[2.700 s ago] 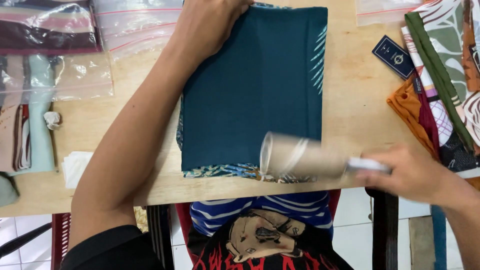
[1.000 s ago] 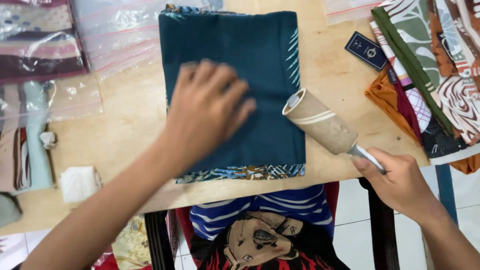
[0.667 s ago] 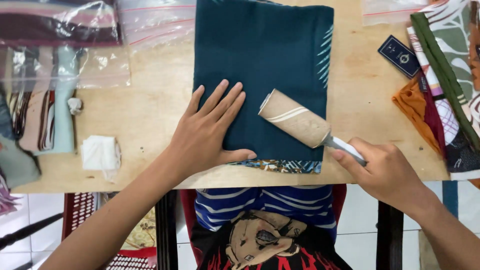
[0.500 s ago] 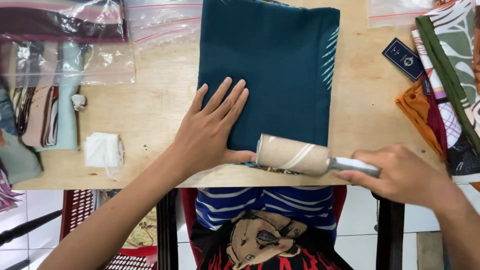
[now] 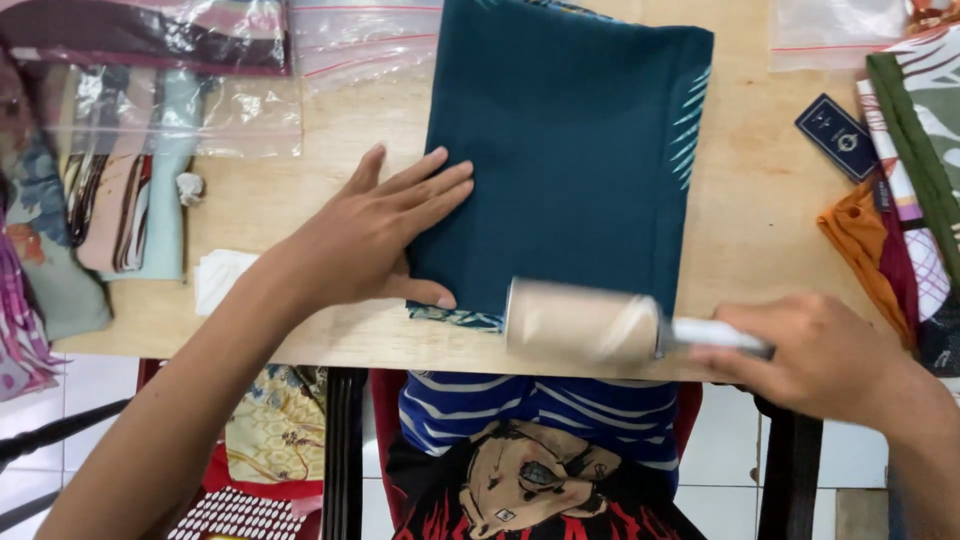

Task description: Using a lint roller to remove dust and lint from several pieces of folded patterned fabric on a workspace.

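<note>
The left hand (image 5: 370, 235) lies flat, fingers spread, on the teal cloth's (image 5: 570, 150) left edge. The right hand's (image 5: 815, 350) grip pinches the lint roller (image 5: 585, 322) handle at the cloth's near edge.

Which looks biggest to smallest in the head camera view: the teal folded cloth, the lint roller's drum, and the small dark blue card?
1. teal folded cloth, by far the largest.
2. lint roller drum, in the right hand.
3. dark blue card, though lying farther off.

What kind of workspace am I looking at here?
Probably a small garment or textile packing station. A folded teal cloth lies on a wooden table under a lint roller, with clear zip bags of folded fabrics on one side and stacked patterned fabrics on the other.
</note>
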